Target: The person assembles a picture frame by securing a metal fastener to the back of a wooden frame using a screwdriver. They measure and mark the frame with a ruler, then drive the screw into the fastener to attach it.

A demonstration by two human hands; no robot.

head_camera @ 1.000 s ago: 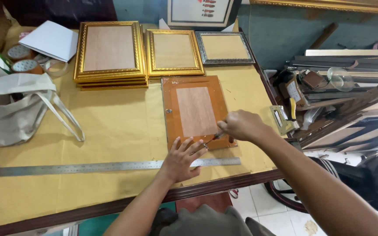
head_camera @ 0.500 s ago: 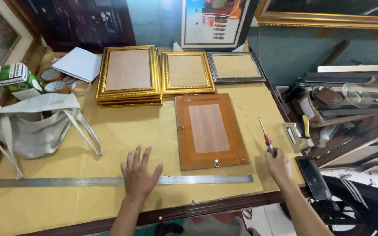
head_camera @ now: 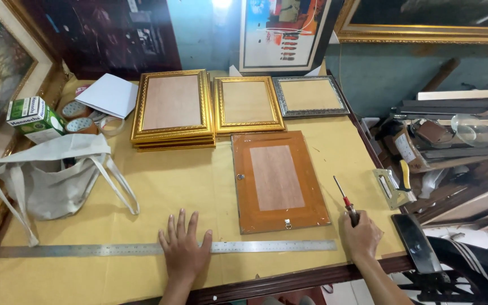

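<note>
The right hand [head_camera: 361,236] has been pulled off the brown frame [head_camera: 278,179] — a screwdriver [head_camera: 344,202] is now pinched in its grip near the table's right edge. The left hand [head_camera: 185,248] is still laid flat, fingers spread, on the steel ruler [head_camera: 266,246] along the front edge.

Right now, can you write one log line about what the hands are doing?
left hand: flat on steel ruler | right hand: holds screwdriver | brown frame: face down between them

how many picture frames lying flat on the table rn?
4 at least: gold stack back left, which may hide more frames beneath; gold frame beside it; silver frame back right; brown frame face down in front.
</note>
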